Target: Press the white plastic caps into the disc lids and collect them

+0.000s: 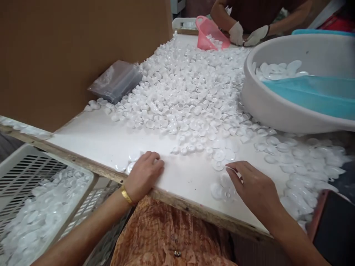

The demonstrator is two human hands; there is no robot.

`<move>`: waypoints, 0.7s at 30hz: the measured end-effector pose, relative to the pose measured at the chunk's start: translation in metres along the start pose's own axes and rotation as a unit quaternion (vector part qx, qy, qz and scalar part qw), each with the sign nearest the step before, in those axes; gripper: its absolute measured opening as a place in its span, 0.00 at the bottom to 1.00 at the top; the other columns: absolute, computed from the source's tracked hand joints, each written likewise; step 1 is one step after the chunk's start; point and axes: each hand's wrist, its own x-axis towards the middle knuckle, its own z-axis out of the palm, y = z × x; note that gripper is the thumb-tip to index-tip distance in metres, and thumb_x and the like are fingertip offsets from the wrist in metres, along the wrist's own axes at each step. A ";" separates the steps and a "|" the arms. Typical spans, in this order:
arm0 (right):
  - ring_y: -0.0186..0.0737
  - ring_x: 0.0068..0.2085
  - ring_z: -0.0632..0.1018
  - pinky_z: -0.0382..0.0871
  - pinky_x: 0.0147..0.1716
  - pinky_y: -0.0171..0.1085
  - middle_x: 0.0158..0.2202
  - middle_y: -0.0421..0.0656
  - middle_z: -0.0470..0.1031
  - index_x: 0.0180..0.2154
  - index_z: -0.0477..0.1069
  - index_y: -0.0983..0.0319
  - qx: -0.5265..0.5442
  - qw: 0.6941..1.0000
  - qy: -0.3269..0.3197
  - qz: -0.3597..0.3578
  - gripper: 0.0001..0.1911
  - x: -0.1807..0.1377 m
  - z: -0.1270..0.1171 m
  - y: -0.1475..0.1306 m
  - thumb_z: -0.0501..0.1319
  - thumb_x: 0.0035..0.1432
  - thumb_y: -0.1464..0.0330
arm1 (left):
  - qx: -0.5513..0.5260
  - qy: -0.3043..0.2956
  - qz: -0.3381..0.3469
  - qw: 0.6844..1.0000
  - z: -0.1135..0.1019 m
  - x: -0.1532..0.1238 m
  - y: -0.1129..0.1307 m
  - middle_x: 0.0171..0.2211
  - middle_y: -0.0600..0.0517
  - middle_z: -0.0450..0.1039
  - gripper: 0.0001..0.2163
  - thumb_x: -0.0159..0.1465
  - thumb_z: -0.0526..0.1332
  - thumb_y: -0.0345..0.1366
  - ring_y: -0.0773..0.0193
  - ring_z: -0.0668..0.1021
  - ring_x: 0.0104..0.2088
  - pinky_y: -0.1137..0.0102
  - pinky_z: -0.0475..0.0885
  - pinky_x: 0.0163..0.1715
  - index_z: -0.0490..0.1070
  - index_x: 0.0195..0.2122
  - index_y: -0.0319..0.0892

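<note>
A big heap of small white plastic caps (191,88) covers the white table (105,140). My left hand (144,173), with a gold bangle on the wrist, rests curled at the table's front edge, its fingers closed over a few white discs (130,162). My right hand (249,184) lies on the table to the right, its fingers pinched on a thin clear disc (231,169). More flat clear discs (219,190) lie beside and under that hand.
A large white basin (277,107) with discs and a blue liner stands at right. A white slatted crate (33,207) of parts sits below left. Clear bags (116,79) lie against a cardboard wall (69,48). Another person's gloved hands (246,35) work by a pink scoop (208,33).
</note>
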 end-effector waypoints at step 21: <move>0.33 0.28 0.77 0.77 0.32 0.37 0.32 0.41 0.71 0.40 0.67 0.64 0.564 0.759 -0.213 0.246 0.10 0.045 0.040 -0.074 0.56 0.55 0.69 | -0.244 0.036 -0.119 0.962 0.003 0.020 0.035 0.35 0.49 0.74 0.14 0.65 0.49 0.32 0.64 0.75 0.36 0.68 0.70 0.37 0.70 0.46 0.40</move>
